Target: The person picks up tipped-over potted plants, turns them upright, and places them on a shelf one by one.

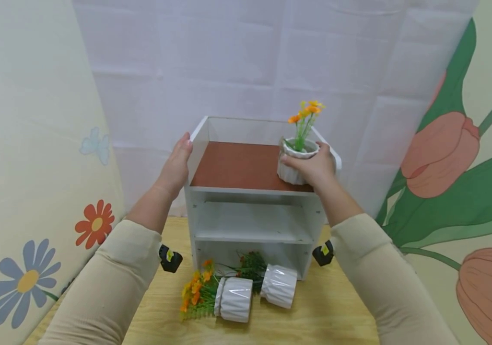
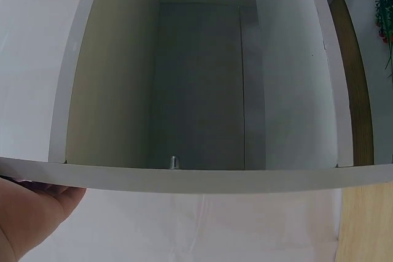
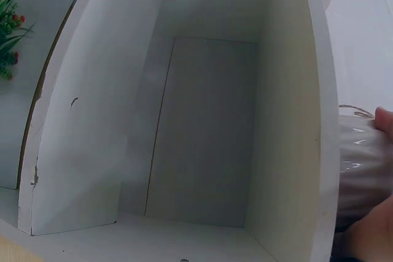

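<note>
A small white shelf unit (image 1: 252, 220) with a reddish-brown top board (image 1: 237, 165) stands in front of me. My right hand (image 1: 317, 165) grips a white ribbed flowerpot (image 1: 291, 172) with orange artificial flowers, at the right end of that board. The pot is upright; in the right wrist view part of the pot (image 3: 362, 167) shows beside the shelf edge, between thumb and fingers. My left hand (image 1: 177, 163) rests against the outside of the left side panel, its fingers along the upper edge. In the left wrist view the left hand (image 2: 37, 213) is partly hidden by the panel.
On the wooden table (image 1: 315, 316) before the shelf, two white pots lie on their sides: one pot (image 1: 235, 299) with orange flowers, another pot (image 1: 279, 286) with red-flecked greenery reaching into the bottom compartment. A middle shelf board (image 1: 252, 223) divides the unit. White cloth (image 1: 228, 57) hangs behind.
</note>
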Demonstrator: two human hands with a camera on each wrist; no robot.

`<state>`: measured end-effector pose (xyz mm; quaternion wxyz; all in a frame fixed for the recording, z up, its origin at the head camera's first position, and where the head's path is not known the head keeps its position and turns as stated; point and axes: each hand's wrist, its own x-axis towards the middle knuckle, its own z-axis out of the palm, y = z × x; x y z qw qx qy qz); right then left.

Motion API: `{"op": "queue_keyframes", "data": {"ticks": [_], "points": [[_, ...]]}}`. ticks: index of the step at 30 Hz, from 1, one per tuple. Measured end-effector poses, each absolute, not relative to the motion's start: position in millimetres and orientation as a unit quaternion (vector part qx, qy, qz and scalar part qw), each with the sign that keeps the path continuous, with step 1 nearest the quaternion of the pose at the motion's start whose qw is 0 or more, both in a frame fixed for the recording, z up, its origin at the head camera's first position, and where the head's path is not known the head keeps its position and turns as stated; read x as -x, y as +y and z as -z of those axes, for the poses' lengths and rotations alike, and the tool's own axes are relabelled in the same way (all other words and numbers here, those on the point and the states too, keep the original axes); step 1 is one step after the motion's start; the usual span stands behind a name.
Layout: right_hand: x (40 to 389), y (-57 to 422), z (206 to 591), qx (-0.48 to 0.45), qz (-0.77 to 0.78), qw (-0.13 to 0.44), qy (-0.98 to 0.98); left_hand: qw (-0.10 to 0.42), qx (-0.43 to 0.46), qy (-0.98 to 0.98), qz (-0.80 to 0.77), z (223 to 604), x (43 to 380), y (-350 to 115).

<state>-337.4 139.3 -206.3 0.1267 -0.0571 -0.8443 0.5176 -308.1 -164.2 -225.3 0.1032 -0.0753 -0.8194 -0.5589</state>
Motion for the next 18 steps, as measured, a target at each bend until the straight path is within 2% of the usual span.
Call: {"op": "queue_keyframes", "data": {"ticks": [10, 18], "points": [[353.5, 131.5, 210.3, 0.051, -0.541, 0.159, -0.825, 0.105, 0.077, -0.821, 0.556, 225.6, 307.4, -167.2], [357.6, 127.9, 209.7, 0.063, -0.557, 0.155, -0.813, 0.106, 0.079, -0.820, 0.557, 226.8, 308.3, -167.3]]}}
